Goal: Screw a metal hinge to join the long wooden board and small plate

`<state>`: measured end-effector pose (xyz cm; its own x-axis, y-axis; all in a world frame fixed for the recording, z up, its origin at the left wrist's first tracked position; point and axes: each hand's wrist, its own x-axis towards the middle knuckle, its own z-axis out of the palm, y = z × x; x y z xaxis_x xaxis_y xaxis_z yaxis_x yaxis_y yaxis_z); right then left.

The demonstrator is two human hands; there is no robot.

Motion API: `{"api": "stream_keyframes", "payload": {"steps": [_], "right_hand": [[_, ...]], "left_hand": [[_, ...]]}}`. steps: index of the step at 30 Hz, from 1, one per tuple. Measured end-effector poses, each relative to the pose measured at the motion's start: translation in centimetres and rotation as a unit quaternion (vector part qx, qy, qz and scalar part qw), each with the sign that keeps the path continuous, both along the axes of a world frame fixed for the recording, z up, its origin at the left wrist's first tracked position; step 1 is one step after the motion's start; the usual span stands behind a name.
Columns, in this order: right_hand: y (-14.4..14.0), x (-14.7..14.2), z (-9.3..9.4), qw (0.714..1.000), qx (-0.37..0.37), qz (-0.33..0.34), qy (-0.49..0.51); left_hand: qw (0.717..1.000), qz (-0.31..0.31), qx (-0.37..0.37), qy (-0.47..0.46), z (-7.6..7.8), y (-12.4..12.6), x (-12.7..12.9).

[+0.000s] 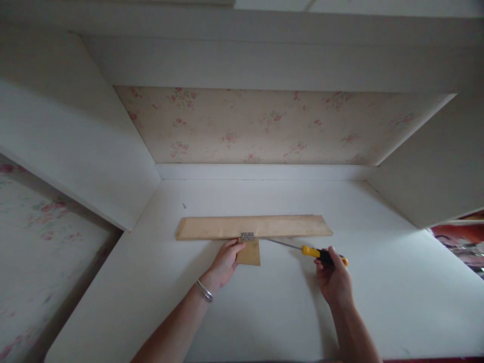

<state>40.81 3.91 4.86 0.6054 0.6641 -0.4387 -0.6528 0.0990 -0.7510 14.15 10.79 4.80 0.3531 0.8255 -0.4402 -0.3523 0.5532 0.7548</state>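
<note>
Head view showed a hinge [247, 235] joining a plank [254, 226] and small block [249, 253] on the shelf [264, 302]. Left hand [224, 263] pressed the block; right hand [333, 280] gripped a screwdriver [307, 249], its tip aimed at the hinge, judged mid-screwing; seating the tip needed steadiness.

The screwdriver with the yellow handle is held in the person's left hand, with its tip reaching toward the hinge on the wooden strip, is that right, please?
Not quite: the head view shows the screwdriver in the right hand, not the left. The left hand rests on the small wooden piece beside the hinge. The rest holds: the handle is yellow and the tip reaches toward the hinge on the wooden strip.
</note>
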Motion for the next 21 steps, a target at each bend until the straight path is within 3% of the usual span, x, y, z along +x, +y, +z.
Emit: {"api": "stream_keyframes", "payload": {"steps": [4,9,14,21], "right_hand": [[0.3,-0.6,2.2,0.998,0.046,-0.016,-0.027],[1.5,-2.4,6.2,0.983,0.074,-0.038,-0.164],[3.1,-5.5,9.8,0.953,0.123,0.011,-0.275],[4.6,-7.3,11.0,0.919,0.117,0.059,-0.371]], "left_hand": [[0.999,0.013,0.013,0.027,-0.2,-0.1,0.3],[0.998,0.021,0.013,0.052,-0.8,-0.2,0.6],[0.998,0.035,0.015,0.047,-1.0,-0.2,0.6],[0.997,0.044,0.013,0.063,-1.4,-0.3,0.3]]}}
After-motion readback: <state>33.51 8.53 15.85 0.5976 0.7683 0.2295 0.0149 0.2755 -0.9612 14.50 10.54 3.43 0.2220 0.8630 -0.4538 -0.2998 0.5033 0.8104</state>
